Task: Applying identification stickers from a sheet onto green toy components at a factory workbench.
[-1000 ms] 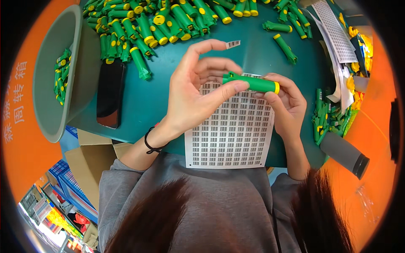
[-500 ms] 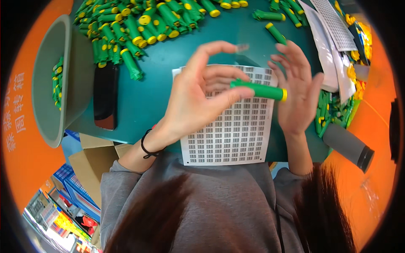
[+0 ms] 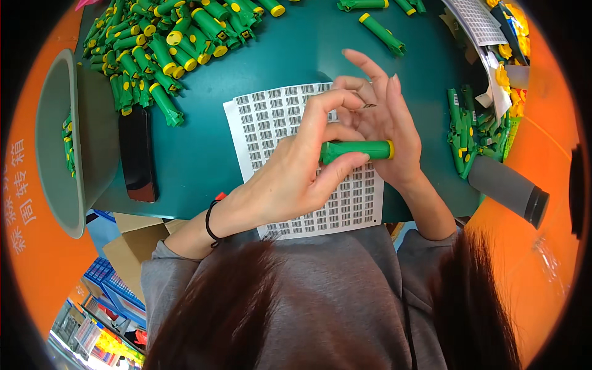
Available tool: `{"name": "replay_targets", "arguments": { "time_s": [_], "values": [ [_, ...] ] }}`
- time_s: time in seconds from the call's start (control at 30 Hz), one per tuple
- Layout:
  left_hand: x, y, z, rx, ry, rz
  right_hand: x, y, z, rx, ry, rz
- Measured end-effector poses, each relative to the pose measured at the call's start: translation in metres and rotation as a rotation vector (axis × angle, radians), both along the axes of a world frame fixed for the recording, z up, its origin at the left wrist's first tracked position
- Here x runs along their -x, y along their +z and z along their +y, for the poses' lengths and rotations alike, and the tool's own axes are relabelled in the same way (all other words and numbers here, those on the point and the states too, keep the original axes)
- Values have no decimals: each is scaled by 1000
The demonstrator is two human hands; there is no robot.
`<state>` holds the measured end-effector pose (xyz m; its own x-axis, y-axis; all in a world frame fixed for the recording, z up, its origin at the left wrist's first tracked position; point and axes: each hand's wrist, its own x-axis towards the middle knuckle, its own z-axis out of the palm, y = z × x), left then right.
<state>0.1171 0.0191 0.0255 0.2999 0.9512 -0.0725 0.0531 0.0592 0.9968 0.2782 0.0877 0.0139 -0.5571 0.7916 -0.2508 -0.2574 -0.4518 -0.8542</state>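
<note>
My left hand point(image 3: 280, 169) grips a green plastic tube point(image 3: 354, 150) between thumb and lower fingers. The tube lies sideways, its yellow cap point(image 3: 391, 149) against or very near the palm of my right hand point(image 3: 394, 135). That hand is open, palm turned inward, fingers stretched up and slightly apart. At the tip of my left index finger, held away from the tube, sits a small barcode label point(image 3: 369, 105). Beneath both hands lies a white sheet of barcode labels point(image 3: 256, 132), partly covered by them.
A pile of green tubes point(image 3: 185, 37) covers the far left. Several more point(image 3: 382, 34) lie at the far right and beside a grey bottle point(image 3: 509, 191). Left are a black phone point(image 3: 137, 154) and a grey-green bin point(image 3: 80, 135) holding tubes. Label sheets point(image 3: 475, 24) sit far right.
My right hand has come in from the right to the capped end of the tube. The left hand still holds the tube. The whole view has shifted slightly.
</note>
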Motion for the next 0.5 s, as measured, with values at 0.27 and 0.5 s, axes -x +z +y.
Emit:
{"name": "replay_targets", "arguments": {
  "time_s": [0.27, 0.5],
  "values": [
    [-7, -12, -8, -476, 38, 154, 5, -11, -6, -117, 43, -3],
    [23, 3, 2, -14, 190, -167, -25, -17, 6, -608, 65, -222]
  ]
}}
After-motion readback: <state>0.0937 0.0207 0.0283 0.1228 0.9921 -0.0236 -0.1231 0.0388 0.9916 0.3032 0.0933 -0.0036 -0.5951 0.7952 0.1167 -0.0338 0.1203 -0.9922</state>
